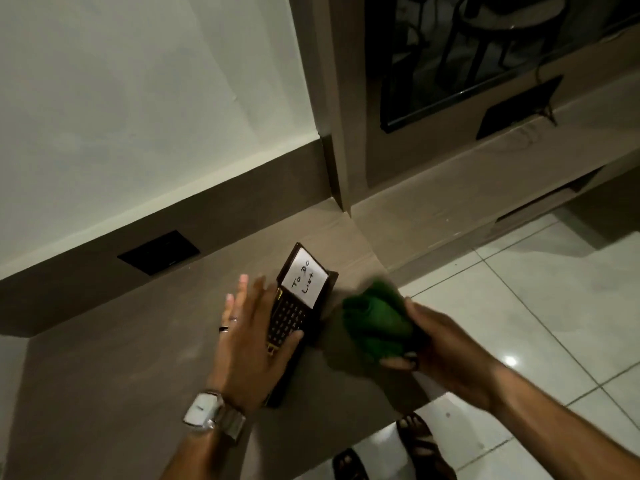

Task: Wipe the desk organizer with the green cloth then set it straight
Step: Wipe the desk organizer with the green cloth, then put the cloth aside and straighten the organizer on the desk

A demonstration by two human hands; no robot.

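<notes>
The dark desk organizer [304,299] lies on the brown desk [121,368], with a white "To Do List" pad in its far part and a calculator keypad nearer me. My left hand [251,332] rests flat on its left side, fingers spread and thumb across the keypad. Just right of the organizer, near the desk's edge, my right hand [440,348] is closed around the bunched green cloth [375,323]. The cloth is blurred and looks close to the organizer's right side; whether it touches is unclear.
A black socket plate [159,252] sits in the dark strip behind the desk. A brown cabinet post [336,133] rises at the back, beside a lower shelf [450,188]. White floor tiles [554,306] and sandalled feet [419,434] lie to the right, below the desk edge.
</notes>
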